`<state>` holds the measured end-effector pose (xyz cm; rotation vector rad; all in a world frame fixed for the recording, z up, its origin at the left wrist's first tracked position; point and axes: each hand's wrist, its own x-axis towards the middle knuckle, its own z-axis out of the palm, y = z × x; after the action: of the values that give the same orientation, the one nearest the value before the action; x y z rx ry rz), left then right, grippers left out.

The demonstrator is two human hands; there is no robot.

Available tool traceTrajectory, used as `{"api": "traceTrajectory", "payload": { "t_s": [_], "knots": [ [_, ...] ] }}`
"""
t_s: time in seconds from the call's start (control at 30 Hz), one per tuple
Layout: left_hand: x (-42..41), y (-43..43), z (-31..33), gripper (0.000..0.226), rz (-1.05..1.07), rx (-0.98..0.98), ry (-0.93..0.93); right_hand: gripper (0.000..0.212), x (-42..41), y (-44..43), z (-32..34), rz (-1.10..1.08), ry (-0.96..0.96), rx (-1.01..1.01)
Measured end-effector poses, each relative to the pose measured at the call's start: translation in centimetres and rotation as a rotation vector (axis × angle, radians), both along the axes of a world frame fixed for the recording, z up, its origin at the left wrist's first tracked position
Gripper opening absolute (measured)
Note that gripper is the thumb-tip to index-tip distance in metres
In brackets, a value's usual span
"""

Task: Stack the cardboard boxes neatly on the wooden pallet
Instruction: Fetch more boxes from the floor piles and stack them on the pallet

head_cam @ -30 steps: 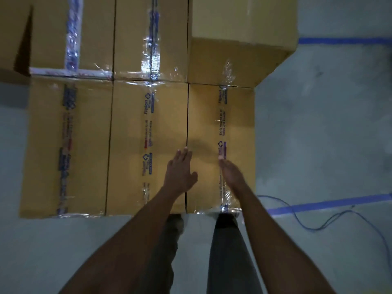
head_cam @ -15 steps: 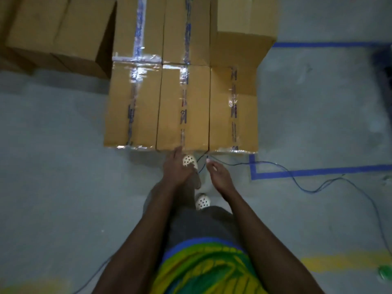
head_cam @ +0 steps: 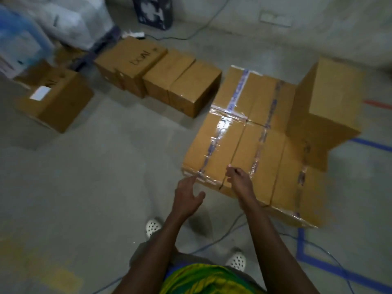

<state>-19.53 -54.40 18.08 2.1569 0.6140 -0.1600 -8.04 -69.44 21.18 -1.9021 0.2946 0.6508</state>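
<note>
From my feed, the stacked boxes (head_cam: pixel 254 145) lie right of centre: a flat layer of taped cartons packed side by side, with one upper box (head_cam: pixel 326 98) standing on its far right corner. Whatever carries the layer is hidden beneath it, so I cannot make out the pallet. The tape glares, and its print is too smeared to read.

My view of the hands is from behind. The left hand (head_cam: pixel 186 198) hangs over the floor just beside the layer's near left corner, fingers spread, thumb out, holding nothing. The right hand (head_cam: pixel 239 181) is over the near edge of the layer, fingers reaching forward and empty. I cannot tell whether its fingertips touch the cardboard.

Further left, a row of loose boxes (head_cam: pixel 169 81) sits on the concrete floor (head_cam: pixel 84 187), touching one another. One has dark writing on it that I cannot read. A single box (head_cam: pixel 55 102) with a white label stands apart from them.

Behind these, pale plastic-wrapped bundles (head_cam: pixel 70 20) are blurred and cut off by the frame, as is a dark object (head_cam: pixel 152 11) at the top edge.

Blue floor tape (head_cam: pixel 318 264) and a thin cable (head_cam: pixel 222 236) run by the near side. Two white perforated shoes (head_cam: pixel 153 227) show below, partly covered by my arms.
</note>
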Motion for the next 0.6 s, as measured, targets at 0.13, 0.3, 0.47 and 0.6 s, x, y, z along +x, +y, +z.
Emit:
{"api": "traceTrajectory", "payload": {
  "t_s": [0.13,0.3,0.47,0.6],
  "knots": [
    [-2.3,12.7,-1.0,0.078,0.094,0.036,-0.011,0.035,-1.3,14.6,-2.1,0.122,0.099,0.075],
    [-4.3,26.9,0.7,0.069,0.272,0.033,-0.008,0.033,-3.9,29.1,-1.5,0.345,0.176,0.096],
    [-1.7,37.2,1.8,0.064,0.409,-0.042,-0.016,0.027,-1.5,38.6,0.3,0.586,0.114,0.038],
    [3.2,45.2,1.0,0.065,0.417,-0.051,-0.036,0.028,3.7,47.1,-1.1,0.597,0.086,-0.004]
  ]
}}
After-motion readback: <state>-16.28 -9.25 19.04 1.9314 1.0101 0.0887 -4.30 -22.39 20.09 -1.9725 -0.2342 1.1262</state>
